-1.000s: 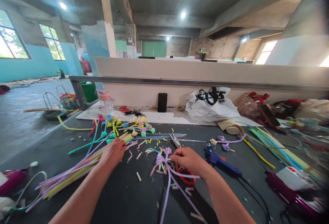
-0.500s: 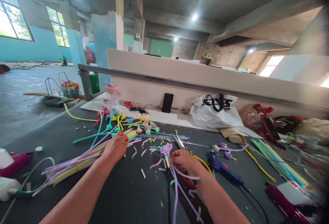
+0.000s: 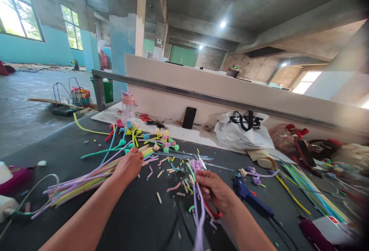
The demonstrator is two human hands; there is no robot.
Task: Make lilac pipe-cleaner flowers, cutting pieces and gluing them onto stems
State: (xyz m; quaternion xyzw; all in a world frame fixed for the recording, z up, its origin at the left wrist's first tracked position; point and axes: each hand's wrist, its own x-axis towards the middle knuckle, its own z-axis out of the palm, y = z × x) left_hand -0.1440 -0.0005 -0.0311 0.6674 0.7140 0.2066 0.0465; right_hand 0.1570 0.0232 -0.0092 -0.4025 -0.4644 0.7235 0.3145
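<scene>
My left hand lies with curled fingers over the right end of a bundle of pastel pipe cleaners. Pinched in my right hand is a lilac pipe-cleaner flower, its long stems hanging down towards me. A light green strand shows beside its head. Partly hidden under the right hand are scissors with red handles, blades pointing away. Short cut pieces of pipe cleaner are scattered between the hands. Behind the left hand is a cluster of finished coloured pipe-cleaner flowers.
A blue glue gun with a cord lies at right, near more pipe cleaners. Along the back are a pink-lidded jar, a phone, a white bag and a paper roll. A white cable loops at left.
My right hand has turned and lifted slightly, and the lilac flower is now more upright, its stems gathered below. My left hand stays on the bundle. The view has shifted slightly.
</scene>
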